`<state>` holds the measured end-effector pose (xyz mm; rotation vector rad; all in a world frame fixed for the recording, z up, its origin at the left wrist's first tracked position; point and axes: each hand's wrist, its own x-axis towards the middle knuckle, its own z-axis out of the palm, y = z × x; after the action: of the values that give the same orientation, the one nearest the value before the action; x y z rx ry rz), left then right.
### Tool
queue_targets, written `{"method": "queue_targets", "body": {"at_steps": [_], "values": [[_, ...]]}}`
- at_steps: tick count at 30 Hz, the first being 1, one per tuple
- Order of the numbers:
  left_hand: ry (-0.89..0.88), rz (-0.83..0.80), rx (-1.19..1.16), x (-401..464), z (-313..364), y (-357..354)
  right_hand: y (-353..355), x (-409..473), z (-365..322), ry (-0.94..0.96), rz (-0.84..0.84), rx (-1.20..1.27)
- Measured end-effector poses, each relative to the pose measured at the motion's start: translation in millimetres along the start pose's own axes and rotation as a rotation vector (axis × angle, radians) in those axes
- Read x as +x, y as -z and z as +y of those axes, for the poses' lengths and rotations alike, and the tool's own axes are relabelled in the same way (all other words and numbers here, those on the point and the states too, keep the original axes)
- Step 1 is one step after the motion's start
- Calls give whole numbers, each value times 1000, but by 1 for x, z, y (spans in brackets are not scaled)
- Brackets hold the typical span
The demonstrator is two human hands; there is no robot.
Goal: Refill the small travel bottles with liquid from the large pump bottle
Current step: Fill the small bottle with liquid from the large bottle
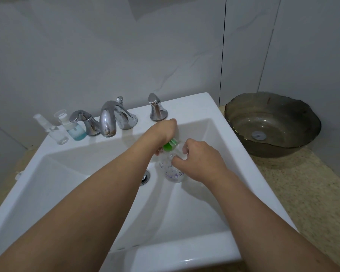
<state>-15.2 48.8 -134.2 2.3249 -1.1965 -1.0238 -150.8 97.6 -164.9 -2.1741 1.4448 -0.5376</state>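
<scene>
Head view: clear pump bottle [172, 170] held over the sink [220, 193] basin, likely to catch drips. Right hand [201, 160] grip closed on its body; left hand [165, 130] grips the green-collared pump [170, 144]. Travel bottles [67, 126] stand at ten o'clock.

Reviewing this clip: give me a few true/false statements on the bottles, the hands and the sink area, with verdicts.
1. Both hands are on the clear bottle over the white sink. True.
2. The clear bottle's pump top is red. False: it is green.
3. Two small bottles stand on the sink ledge left of the faucet. True.
4. Water is running from the faucet. False: no stream shows.
5. The dark glass bowl sits inside the sink. False: it stands on the speckled counter to the right.
</scene>
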Motion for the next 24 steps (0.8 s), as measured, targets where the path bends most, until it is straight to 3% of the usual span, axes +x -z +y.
{"method": "queue_targets", "body": {"at_steps": [5,11,20,24], "values": [[56,-71,61,-1,2,5,-2,0,1,16,12,10],[191,-299,24,-11,10,25,-1,0,2,43,92,37],[134,-164,22,-8,7,17,1,0,0,37,78,32],[94,-26,13,-8,4,4,-2,0,0,12,8,-3]]}}
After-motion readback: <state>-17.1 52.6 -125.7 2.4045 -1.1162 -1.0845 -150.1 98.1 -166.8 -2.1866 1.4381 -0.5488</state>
